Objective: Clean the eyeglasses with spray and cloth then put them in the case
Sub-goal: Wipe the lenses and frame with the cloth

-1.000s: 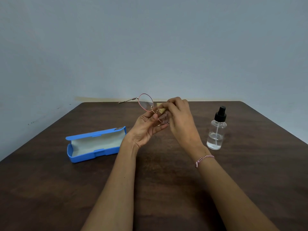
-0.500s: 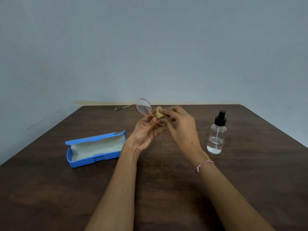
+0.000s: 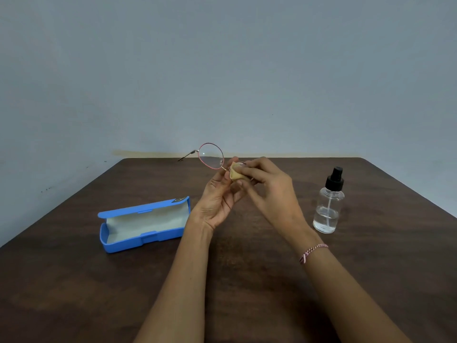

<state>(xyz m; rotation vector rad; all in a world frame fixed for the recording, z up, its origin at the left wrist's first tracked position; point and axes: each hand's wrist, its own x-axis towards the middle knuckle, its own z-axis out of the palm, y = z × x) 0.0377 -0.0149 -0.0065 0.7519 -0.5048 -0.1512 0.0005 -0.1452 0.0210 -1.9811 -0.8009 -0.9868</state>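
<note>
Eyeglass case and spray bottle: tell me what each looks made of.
Eyeglass case: looks like moulded blue plastic, matt, with a pale, soft-looking lining that may be felt; the sign is its uniform colour and a moulded clasp tab. Spray bottle: clear and glossy, liquid and dip tube showing through; glass or clear plastic, cannot tell which. Its black pump top looks plastic.

The right lens of the thin pink-rimmed metal eyeglasses is almost fully covered by the small folded beige cloth and by the right hand. The right temple arm is not visible behind this hand. The fingertips of the left hand are partly hidden by the cloth, so the exact grip on the bridge cannot be told. Both forearms are cut by the bottom edge. The small mark on the corner of the open blue plastic case is too small to read.
</note>
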